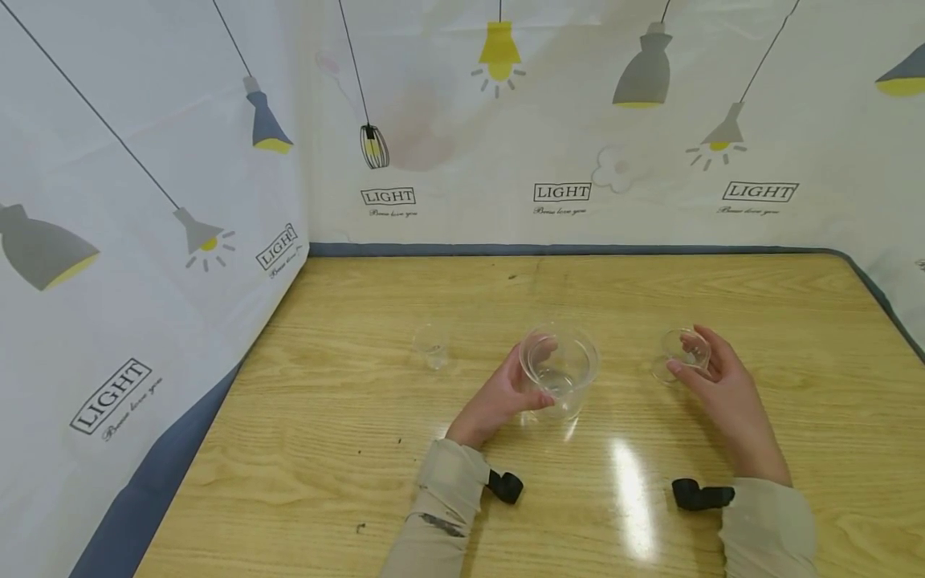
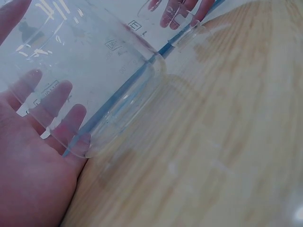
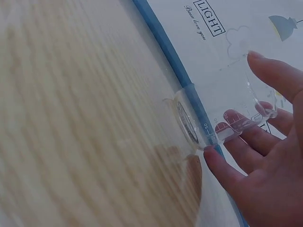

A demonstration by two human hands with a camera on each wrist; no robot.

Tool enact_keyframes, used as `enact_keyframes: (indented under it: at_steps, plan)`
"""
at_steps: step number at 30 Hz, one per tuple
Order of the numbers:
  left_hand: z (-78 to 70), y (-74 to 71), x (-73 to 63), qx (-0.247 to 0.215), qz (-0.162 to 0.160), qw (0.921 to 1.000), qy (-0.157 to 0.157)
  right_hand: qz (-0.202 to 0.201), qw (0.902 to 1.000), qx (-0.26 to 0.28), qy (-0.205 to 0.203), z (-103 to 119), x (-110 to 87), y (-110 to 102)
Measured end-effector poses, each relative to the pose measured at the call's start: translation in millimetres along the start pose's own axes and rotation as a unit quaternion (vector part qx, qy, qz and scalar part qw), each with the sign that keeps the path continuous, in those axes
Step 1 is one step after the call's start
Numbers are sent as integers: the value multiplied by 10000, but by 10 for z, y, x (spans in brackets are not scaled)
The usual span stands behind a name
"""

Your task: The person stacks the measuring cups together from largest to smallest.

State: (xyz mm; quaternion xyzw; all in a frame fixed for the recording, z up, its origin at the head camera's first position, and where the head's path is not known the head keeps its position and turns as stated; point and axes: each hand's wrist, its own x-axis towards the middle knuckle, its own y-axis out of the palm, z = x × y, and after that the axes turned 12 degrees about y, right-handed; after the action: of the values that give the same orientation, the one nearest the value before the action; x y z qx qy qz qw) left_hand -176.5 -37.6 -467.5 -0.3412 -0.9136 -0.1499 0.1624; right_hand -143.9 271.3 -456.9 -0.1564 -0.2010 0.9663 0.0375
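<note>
A large clear plastic container [image 1: 574, 389] with a wide round rim is near the middle of the wooden table. My left hand [image 1: 502, 393] holds it from the left side, the thumb nearest me and the other fingers behind the wall. To the right, my right hand [image 1: 733, 397] grips a small clear measuring beaker [image 3: 225, 101] between thumb and fingers. Printed graduation marks show on its side, and its base is at or just above the tabletop; I cannot tell which. Another small clear cup [image 1: 431, 345] stands left of the container, touched by neither hand.
The wood-grain table [image 1: 325, 449] carries a bright light reflection near its front. A white sheet [image 1: 462, 136] printed with lamps, edged in blue, borders the back and sides. Black wrist mounts [image 1: 506, 487] stick out from both sleeves.
</note>
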Motion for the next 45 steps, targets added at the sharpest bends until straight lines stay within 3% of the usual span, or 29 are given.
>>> enact_keyframes:
  at_steps: [15, 22, 28, 45]
  plan:
    - [-43, -9, -12, 94, 79, 9996, -239, -163, 9998, 57, 44, -10, 6, 18]
    - [-70, -10, -8, 347, 136, 9986, -372, -540, 9984, -138, 115, 24, -3, 47]
    - [-69, -10, -7, 375, 151, 9988, -276, -755, 9968, -195, 148, 30, 17, 83]
    - [-70, -14, -22, 351, 106, 9988, -333, -842, 9958, 181, 295, 97, -20, 156]
